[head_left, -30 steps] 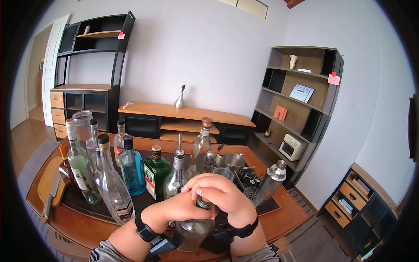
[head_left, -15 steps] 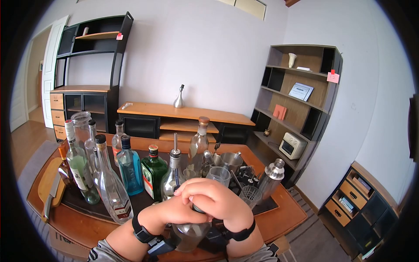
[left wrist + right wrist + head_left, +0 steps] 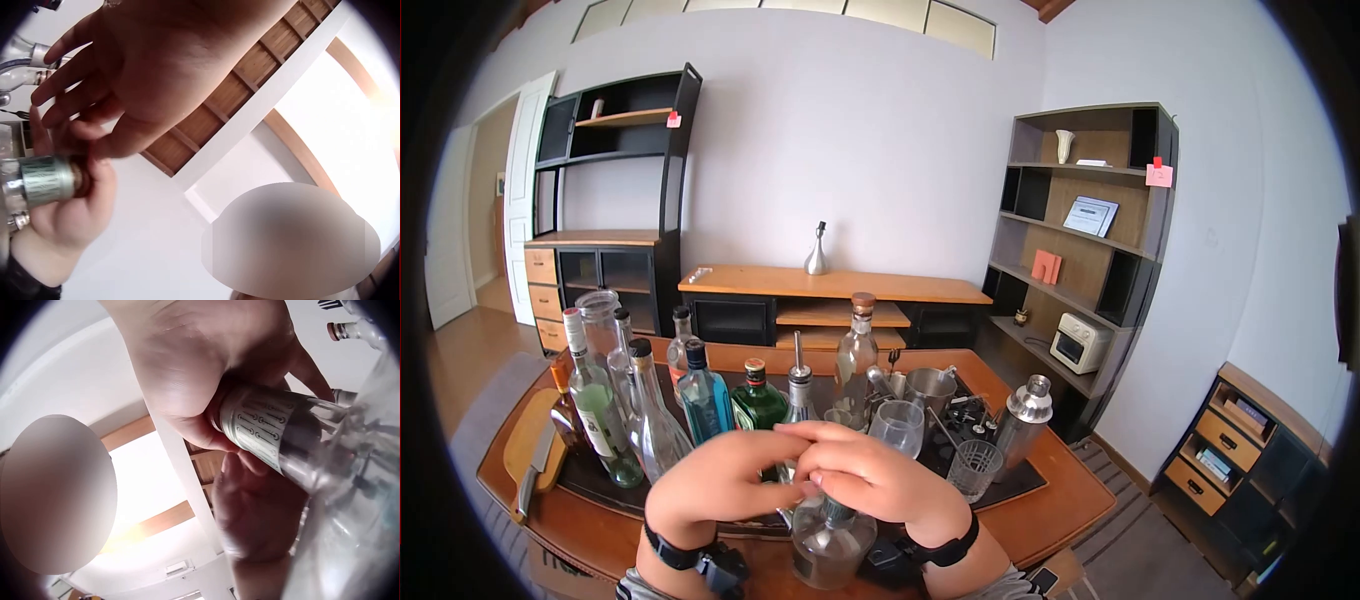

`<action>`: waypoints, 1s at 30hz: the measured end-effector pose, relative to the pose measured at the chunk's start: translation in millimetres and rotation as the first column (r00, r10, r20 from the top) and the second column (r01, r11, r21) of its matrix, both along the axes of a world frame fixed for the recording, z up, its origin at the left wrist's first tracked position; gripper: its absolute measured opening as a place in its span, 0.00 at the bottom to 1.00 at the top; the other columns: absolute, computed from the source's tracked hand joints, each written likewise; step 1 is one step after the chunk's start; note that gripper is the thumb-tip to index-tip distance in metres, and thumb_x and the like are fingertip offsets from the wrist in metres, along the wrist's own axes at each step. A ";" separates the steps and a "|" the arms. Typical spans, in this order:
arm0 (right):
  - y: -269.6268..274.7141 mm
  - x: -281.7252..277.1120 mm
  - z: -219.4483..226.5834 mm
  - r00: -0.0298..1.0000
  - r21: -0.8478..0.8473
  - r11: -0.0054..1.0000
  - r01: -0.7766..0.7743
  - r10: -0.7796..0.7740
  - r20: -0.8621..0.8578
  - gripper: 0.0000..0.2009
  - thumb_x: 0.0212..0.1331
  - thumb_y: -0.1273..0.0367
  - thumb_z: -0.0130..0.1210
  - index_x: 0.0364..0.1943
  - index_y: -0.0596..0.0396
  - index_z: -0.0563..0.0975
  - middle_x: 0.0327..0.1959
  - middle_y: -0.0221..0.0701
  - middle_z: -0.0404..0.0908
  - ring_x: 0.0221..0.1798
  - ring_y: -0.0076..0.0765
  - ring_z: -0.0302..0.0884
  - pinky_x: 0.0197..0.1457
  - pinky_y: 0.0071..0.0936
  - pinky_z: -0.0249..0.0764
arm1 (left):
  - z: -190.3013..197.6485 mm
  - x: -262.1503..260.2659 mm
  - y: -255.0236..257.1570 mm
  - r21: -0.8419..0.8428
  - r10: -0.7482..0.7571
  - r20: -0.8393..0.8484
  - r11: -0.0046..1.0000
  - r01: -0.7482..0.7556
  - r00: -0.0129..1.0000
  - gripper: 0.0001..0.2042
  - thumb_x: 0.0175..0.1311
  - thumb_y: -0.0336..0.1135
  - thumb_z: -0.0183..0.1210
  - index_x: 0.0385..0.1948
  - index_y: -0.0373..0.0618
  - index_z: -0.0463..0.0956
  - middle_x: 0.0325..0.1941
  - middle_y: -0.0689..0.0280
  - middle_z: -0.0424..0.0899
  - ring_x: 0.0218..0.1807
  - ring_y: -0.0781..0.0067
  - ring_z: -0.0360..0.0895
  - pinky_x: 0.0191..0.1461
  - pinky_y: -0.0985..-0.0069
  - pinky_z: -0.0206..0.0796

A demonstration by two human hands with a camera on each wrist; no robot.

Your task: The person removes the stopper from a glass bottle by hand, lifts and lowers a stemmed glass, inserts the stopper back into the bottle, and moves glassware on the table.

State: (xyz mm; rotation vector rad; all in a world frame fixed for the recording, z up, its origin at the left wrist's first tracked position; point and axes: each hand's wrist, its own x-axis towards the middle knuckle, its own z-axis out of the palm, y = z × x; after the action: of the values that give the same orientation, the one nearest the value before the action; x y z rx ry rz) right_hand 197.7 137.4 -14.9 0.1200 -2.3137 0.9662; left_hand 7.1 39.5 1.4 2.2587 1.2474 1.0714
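A clear glass bottle (image 3: 835, 550) stands at the table's near edge, with a pale green patterned neck band (image 3: 259, 428). My right hand (image 3: 875, 475) rests over its top, palm against the stopper and fingers stretched leftward. My left hand (image 3: 725, 470) reaches in from the left with fairly straight, spread fingers; its fingertips meet the right hand's fingers above the bottle. In the left wrist view, the left palm (image 3: 156, 69) shows bare, and the bottle's top (image 3: 80, 176) lies against the right hand. Most of the neck is hidden in the head view.
Several bottles crowd the left: a green-tinted one (image 3: 605, 425), a blue one (image 3: 705, 400) and a dark green one (image 3: 758, 400). Right of them stand a corked bottle (image 3: 857, 370), a drinking glass (image 3: 897, 428), a strainer-like cup (image 3: 974, 468) and a cocktail shaker (image 3: 1025, 420). A knife (image 3: 533, 475) lies far left.
My left hand has shifted left and its fingers have straightened, coming off the bottle's neck. The right hand stays over the bottle. The head view has tilted upward.
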 end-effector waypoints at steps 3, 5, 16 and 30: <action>4.7 -3.0 -4.4 0.971 0.068 0.976 0.204 -0.211 0.110 0.06 0.62 0.74 0.49 0.38 0.62 0.76 0.49 0.44 0.77 0.51 0.45 0.76 0.50 0.32 0.70 | -7.9 -9.3 -7.9 0.053 0.169 0.438 0.976 -0.212 0.883 0.07 0.55 0.21 0.55 0.35 0.35 0.78 0.32 0.63 0.83 0.36 0.77 0.78 0.39 0.79 0.67; 0.4 -8.8 -7.7 0.978 0.152 0.967 0.205 -0.198 -0.058 0.07 0.60 0.69 0.52 0.34 0.59 0.77 0.35 0.37 0.77 0.41 0.47 0.76 0.42 0.35 0.71 | -12.7 -4.9 -1.1 0.125 0.119 0.568 0.966 -0.228 0.815 0.08 0.53 0.18 0.53 0.33 0.35 0.77 0.34 0.64 0.82 0.38 0.77 0.77 0.42 0.78 0.68; -6.6 -12.3 -13.1 0.953 0.168 0.939 0.299 -0.302 -0.008 0.10 0.54 0.67 0.53 0.35 0.57 0.79 0.31 0.41 0.81 0.36 0.52 0.79 0.39 0.42 0.75 | -31.9 33.0 42.9 0.273 -0.322 0.345 0.933 0.234 0.882 0.15 0.66 0.30 0.50 0.51 0.32 0.75 0.51 0.50 0.81 0.53 0.54 0.77 0.59 0.65 0.66; -6.3 -10.7 -19.3 0.949 0.148 0.949 0.280 -0.297 0.108 0.10 0.52 0.67 0.52 0.34 0.57 0.79 0.29 0.43 0.81 0.34 0.53 0.79 0.37 0.42 0.75 | -39.5 36.0 39.2 0.281 -0.257 0.315 0.945 0.169 0.913 0.19 0.67 0.34 0.42 0.48 0.27 0.75 0.50 0.45 0.81 0.53 0.49 0.78 0.59 0.62 0.68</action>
State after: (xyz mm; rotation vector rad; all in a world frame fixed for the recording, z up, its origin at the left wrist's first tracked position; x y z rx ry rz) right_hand 187.0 131.1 -34.1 -0.2306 -2.4255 0.6917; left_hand 43.1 78.7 -38.1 2.1825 0.7355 1.5277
